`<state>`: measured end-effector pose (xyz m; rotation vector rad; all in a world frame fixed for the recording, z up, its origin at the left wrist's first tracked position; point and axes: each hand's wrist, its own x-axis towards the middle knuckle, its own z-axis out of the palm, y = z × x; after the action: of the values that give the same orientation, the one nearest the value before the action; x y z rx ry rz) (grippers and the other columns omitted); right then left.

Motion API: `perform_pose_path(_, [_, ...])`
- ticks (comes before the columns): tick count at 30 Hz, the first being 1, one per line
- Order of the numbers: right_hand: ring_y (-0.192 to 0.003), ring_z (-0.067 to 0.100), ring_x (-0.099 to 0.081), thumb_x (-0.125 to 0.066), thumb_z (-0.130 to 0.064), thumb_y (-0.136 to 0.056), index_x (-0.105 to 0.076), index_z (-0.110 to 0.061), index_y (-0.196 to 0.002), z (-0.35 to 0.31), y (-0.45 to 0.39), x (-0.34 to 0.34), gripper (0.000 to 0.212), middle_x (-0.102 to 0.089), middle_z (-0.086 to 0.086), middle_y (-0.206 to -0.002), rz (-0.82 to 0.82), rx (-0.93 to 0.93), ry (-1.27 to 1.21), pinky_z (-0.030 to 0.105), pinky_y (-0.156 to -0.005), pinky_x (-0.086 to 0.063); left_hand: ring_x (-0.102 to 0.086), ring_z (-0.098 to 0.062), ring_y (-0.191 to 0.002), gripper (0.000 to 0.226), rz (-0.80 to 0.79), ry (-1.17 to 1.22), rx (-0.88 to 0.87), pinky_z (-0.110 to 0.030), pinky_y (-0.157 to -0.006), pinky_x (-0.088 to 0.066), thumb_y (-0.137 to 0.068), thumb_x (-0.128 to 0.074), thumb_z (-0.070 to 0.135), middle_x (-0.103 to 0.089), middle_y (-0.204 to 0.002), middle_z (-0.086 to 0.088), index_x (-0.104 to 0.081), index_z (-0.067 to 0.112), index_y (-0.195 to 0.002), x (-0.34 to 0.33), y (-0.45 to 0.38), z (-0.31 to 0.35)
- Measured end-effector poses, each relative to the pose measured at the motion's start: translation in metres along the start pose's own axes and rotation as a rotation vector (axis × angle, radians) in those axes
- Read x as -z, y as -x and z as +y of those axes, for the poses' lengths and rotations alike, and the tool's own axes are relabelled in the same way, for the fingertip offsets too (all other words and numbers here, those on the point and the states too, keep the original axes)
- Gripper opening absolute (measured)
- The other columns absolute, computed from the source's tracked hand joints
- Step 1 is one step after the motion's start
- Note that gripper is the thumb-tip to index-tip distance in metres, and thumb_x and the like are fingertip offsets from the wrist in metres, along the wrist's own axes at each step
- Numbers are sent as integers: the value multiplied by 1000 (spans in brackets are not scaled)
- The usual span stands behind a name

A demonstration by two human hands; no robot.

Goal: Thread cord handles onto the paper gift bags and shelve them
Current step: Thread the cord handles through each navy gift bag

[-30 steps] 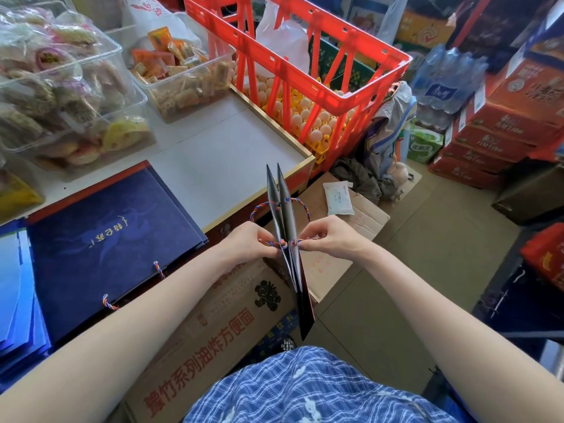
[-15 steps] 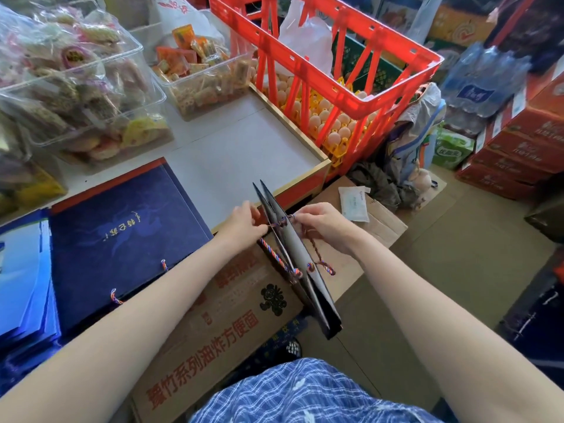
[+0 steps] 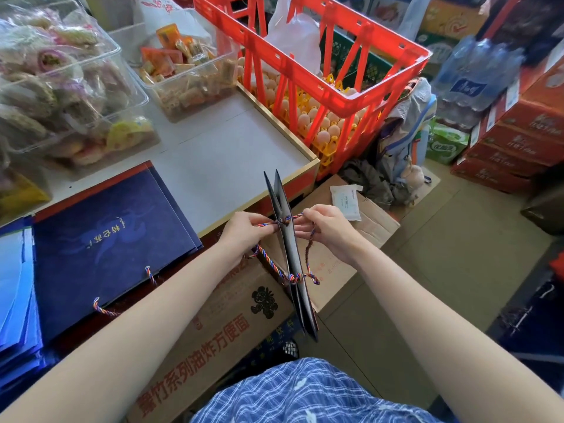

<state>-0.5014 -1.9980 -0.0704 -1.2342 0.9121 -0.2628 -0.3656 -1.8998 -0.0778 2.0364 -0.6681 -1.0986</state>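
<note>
Bag (image 3: 288, 254) now more upright vs 0.5s ago; both hands' fingers pinch cord (image 3: 276, 225).

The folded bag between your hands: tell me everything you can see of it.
The folded bag is dark navy paper, flattened and held edge-on above the cardboard boxes, its panels splayed in a V at the far end. Twisted red, white and blue cord passes through it at two points. The left hand and right hand each pinch cord beside it.
</note>
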Motion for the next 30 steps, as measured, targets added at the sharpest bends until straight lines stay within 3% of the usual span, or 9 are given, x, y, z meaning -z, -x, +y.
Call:
perform_pose_path(2, [-59,9,-67,-36,-9,-101,-51,-1,-83,-1,1,1,26,-64,12,-79,24,-10,-56,19,-59,-55,-51,-14,-70,17,1,49,9,-23,-57,-37,-80,-72,26,-62,-77,-2,-72,15,-93,-3,-1,2])
perform_pose_path(5, [-55,9,-65,-34,-10,-102,-51,-3,-79,-6,1,7,29,-63,11,-77,79,-35,-146,19,-53,-54,-44,-13,-63,16,5,50,26,-23,-52,-31,-80,-71,31,-54,-63,1,-70,17,-71,-2,1,7])
perform_pose_path(7, [-53,9,-63,-36,-13,-102,-52,-5,-78,-12,0,15,29,-62,8,-74,116,-56,-52,18,-47,-51,-45,-13,-67,23,-30,27,31,-23,-54,-34,-82,-69,33,-56,-65,2,-68,19,-64,7,3,13])
perform_pose_path(10, [-45,4,-50,-45,-16,-99,-57,-6,-82,-26,-1,30,23,-62,-1,-65,124,-20,182,14,-37,-37,-51,-12,-78,27,-60,81,27,-19,-69,-37,-89,-60,33,-61,-75,4,-63,18,-66,24,5,32])
perform_pose_path(13, [-48,4,-46,-59,-9,-90,-65,-3,-98,-52,0,34,12,-69,2,-76,59,57,263,13,-41,-34,-61,-11,-83,29,-148,294,51,-31,-85,-40,-97,-46,28,-64,-84,4,-57,16,-73,32,9,60])
perform_pose_path(18, [-67,14,-53,-68,-29,-84,-62,-9,-97,-97,10,37,25,-62,5,-88,47,83,927,21,-55,-42,-64,-17,-79,20,-303,562,41,-36,-86,-52,-97,-43,13,-63,-88,-5,-61,8,-91,31,19,90])
perform_pose_path(21, [-52,12,-51,-68,-34,-84,-64,-4,-83,-113,25,41,30,-65,3,-70,-64,-57,1176,21,-45,-40,-66,-22,-83,27,-367,644,13,-34,-81,-56,-93,-40,-4,-59,-106,-11,-63,5,-106,33,23,98])
perform_pose_path(26, [-59,16,-60,-55,2,-88,-55,2,-115,-126,39,30,27,-65,15,-81,19,209,398,19,-50,-51,-69,-22,-79,46,-476,603,-107,-30,-81,-55,-88,-34,-18,-62,-107,-10,-62,12,-108,21,36,109])
perform_pose_path(30, [-79,20,-67,-62,-6,-88,-49,-10,-119,-126,48,18,34,-63,14,-99,-39,170,379,31,-69,-58,-70,-17,-79,37,-485,534,-222,-30,-84,-55,-89,-45,-9,-71,-92,-2,-59,19,-109,12,41,115])
